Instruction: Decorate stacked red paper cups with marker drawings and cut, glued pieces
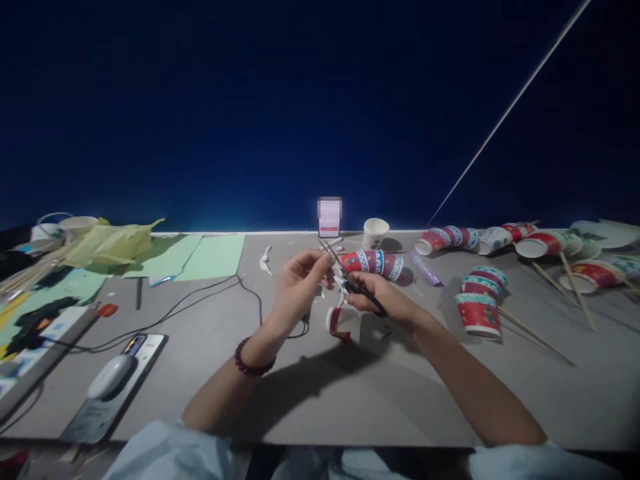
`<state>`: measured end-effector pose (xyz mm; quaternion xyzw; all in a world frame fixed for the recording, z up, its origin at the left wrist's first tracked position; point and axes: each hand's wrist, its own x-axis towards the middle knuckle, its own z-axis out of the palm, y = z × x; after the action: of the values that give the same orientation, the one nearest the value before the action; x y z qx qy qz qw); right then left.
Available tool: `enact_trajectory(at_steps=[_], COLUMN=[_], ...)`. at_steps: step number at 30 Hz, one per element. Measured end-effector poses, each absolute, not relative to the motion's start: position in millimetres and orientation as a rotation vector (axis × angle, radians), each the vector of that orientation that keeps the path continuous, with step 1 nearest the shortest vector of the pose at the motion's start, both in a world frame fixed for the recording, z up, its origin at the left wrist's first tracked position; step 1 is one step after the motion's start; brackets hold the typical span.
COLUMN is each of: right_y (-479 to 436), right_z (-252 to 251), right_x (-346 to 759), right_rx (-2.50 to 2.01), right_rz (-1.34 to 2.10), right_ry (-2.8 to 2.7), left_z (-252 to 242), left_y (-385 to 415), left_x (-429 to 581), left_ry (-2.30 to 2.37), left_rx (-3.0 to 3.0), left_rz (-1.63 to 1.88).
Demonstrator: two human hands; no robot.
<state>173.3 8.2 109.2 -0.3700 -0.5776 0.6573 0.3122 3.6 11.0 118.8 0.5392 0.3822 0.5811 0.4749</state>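
Note:
My right hand [393, 303] is closed around the black handles of a pair of scissors [349, 280], whose blades point up and to the left. Close to the blades, my left hand [299, 283] has its thumb and fingers pinched together; what is between them is too small to make out. Below the hands lies a cut piece of red and white paper cup [341, 323]. Just behind the scissors, a row of joined patterned paper cups [377, 263] rests on its side.
A plain white cup [375, 233] and a lit phone [329, 223] stand at the back. Cup rows on sticks [479, 310] lie right, near a purple tube [426, 270]. At left are green paper [215, 257], a power strip [45, 360], cables and another phone [117, 393].

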Motion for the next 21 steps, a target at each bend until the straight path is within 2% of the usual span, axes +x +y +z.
enact_trajectory(at_steps=[21], right_y=[7.3], right_z=[107.6], right_x=[171.8], right_rx=[-1.048], right_rz=[1.684], right_ry=[-1.539], left_z=[116.3], left_y=[12.3], left_x=[4.2], left_ry=[0.916], left_rx=[1.293], left_rz=[1.441])
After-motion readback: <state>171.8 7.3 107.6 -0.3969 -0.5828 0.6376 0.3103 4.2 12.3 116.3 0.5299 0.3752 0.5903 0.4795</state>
